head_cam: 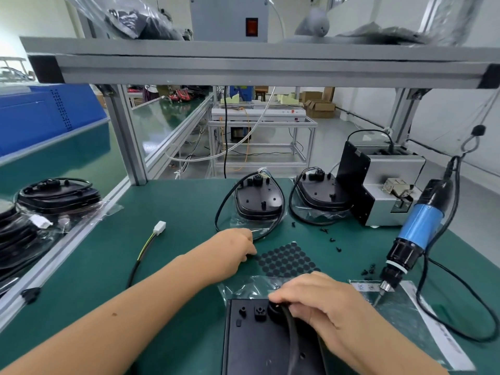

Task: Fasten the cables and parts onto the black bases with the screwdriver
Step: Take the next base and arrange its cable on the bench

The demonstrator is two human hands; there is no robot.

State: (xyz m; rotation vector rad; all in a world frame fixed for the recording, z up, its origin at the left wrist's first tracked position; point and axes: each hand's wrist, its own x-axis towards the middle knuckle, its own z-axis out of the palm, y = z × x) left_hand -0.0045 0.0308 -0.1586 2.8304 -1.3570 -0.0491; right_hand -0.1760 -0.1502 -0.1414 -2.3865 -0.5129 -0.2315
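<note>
A black base (251,345) lies at the near edge of the green mat, with a black cable (292,336) running across it. My right hand (313,301) rests on the base's far right corner, fingers curled over the cable's round grommet. My left hand (235,250) reaches to the left edge of a sheet of round black pads (286,259) and pinches at it. The blue electric screwdriver (414,234) hangs at the right, tip down near the mat. Two more bases with cables, the left base (258,200) and the right base (322,193), sit further back.
Loose black screws (334,240) are scattered between the pad sheet and the grey screw feeder (384,182). A cable with a white connector (159,227) lies at the left. Stacked bases (51,196) sit beyond the left rail. A shelf beam (243,66) runs overhead.
</note>
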